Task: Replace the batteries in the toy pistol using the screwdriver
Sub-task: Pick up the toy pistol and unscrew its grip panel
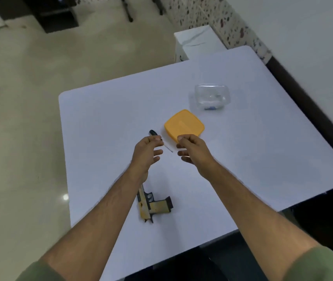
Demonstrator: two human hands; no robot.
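- Toy pistol (151,203): lies flat on the white table (263,159) nearest the person, just under the left forearm; grip turned to the right, barrel running away toward the left wrist; nobody holds it; laid within easy reach, presumably so the battery cover can be worked on next; no open compartment can be made out.
- Left hand (146,153): raised over the table, fingers loosely curled and spread, nothing gripped; its fingertips sit over the handle end of the screwdriver (159,139), and whether they touch it cannot be told; judged to be reaching for the tool.
- Right hand (192,150): raised opposite the left, fingers relaxed and partly bent, thumb near the forefinger; it appears to hold nothing; its fingertips overlap the near edge of the yellow lid (184,125) in view, contact not determinable.
- Screwdriver: lies on the table between the two hands, dark handle far-left, thin shaft pointing near-right; untouched as far as can be seen; the task appears to be at its start.
- Yellow lid: lies flat just beyond the right hand, off its container.
- Clear container (211,96): stands open farther right, well apart from the pistol; a small blue item shows at its base, possibly the batteries, too blurred to confirm.
- Room: pale glossy floor (40,78) to the left; dark furniture at the far end; white wall to the right.
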